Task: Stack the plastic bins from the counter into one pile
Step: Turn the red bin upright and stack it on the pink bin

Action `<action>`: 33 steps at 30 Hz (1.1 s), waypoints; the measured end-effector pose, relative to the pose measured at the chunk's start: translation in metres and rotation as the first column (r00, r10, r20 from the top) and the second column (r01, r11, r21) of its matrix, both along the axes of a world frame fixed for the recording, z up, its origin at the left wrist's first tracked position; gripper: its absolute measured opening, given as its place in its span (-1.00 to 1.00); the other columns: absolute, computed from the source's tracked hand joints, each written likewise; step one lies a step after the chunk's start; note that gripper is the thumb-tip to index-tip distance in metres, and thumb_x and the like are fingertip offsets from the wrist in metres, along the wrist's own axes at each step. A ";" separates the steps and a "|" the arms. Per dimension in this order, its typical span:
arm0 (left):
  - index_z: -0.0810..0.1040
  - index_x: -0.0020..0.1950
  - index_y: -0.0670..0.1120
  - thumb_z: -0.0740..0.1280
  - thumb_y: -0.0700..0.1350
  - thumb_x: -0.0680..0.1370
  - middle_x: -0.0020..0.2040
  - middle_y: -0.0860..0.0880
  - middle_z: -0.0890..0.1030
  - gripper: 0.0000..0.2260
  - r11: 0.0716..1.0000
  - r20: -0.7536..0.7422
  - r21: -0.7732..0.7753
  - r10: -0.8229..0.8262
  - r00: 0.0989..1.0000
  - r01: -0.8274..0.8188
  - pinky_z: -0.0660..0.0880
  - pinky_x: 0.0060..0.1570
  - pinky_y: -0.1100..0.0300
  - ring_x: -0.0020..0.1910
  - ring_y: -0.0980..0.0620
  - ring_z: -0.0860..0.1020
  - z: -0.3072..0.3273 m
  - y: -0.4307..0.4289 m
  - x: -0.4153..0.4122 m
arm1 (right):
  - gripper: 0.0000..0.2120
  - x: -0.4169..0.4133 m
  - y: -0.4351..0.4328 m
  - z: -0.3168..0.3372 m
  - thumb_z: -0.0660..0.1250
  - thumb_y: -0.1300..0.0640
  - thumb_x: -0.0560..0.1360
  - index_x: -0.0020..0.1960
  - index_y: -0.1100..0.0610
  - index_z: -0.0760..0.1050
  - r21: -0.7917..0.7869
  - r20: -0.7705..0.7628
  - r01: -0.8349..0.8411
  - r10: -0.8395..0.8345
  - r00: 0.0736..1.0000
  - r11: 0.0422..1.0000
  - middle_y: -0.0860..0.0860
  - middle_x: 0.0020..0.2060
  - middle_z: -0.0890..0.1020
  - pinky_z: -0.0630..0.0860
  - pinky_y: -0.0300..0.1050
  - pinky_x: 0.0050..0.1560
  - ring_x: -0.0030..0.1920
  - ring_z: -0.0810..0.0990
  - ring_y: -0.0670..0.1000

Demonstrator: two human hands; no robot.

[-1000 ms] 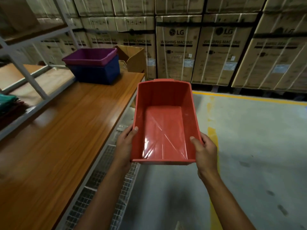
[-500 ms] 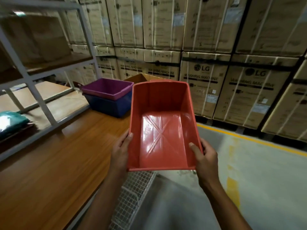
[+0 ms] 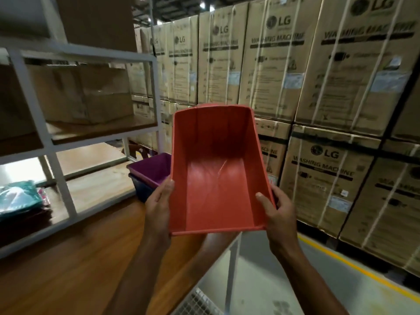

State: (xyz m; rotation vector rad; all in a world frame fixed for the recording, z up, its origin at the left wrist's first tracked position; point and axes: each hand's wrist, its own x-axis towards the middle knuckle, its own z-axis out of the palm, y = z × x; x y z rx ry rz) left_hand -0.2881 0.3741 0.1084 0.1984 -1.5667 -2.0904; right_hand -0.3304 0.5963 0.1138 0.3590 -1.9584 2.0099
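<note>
Wooden counter (image 3: 68,258), glossy red plastic bin (image 3: 216,173) gripped by both hands

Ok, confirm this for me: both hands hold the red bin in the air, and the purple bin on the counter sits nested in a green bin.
One detail is off. In the head view the purple bin sits nested in a dark blue bin, not a green one. The rest holds: the left hand and right hand grip the sides of the red bin, held in the air above the counter.
</note>
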 end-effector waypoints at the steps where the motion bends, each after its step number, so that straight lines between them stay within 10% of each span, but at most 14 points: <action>1: 0.57 0.31 0.03 0.25 0.11 0.61 0.14 -0.09 0.69 -0.67 1.000 -0.005 0.013 0.013 1.000 -0.013 0.60 -0.02 -0.06 0.09 -0.10 0.67 0.003 -0.002 -0.011 | -0.72 -0.016 -0.004 0.002 0.32 -0.07 0.42 0.12 -0.27 0.50 -0.005 -0.016 -0.010 0.010 1.000 1.000 -0.07 0.06 0.67 0.65 0.14 0.08 0.05 0.69 -0.01; 12: 0.56 0.35 -0.04 0.33 0.13 0.50 0.19 -0.14 0.66 -0.54 0.947 -0.044 0.019 0.321 0.946 -0.320 0.60 0.01 -0.02 0.10 -0.08 0.65 0.016 -0.019 -0.117 | -0.77 -0.178 -0.037 0.013 0.33 0.18 0.59 0.12 -0.15 0.54 -0.021 -0.078 -0.253 0.251 0.965 0.967 -0.06 -0.05 0.69 0.64 -0.21 -0.17 -0.07 0.71 -0.10; 24: 0.55 0.34 -0.04 0.30 0.24 0.43 0.19 -0.15 0.66 -0.42 0.760 -0.002 -0.018 0.649 0.761 -0.649 0.56 0.17 -0.23 0.16 -0.15 0.64 0.034 0.010 -0.191 | -0.61 -0.321 -0.064 0.023 0.30 -0.02 0.48 0.26 0.08 0.57 -0.007 -0.055 -0.573 0.572 0.819 0.820 -0.03 0.02 0.69 0.65 0.02 -0.03 -0.01 0.69 -0.01; 33: 0.62 0.19 0.01 0.24 0.12 0.61 0.01 -0.08 0.72 -0.71 0.680 0.074 -0.022 0.732 0.677 -0.733 0.63 -0.17 0.09 -0.01 -0.07 0.69 0.030 -0.024 -0.223 | -0.42 -0.371 -0.130 0.009 0.30 -0.23 0.38 0.28 0.09 0.56 0.020 0.070 -0.656 0.654 0.754 0.754 0.04 0.06 0.70 0.63 0.23 0.09 0.05 0.69 0.09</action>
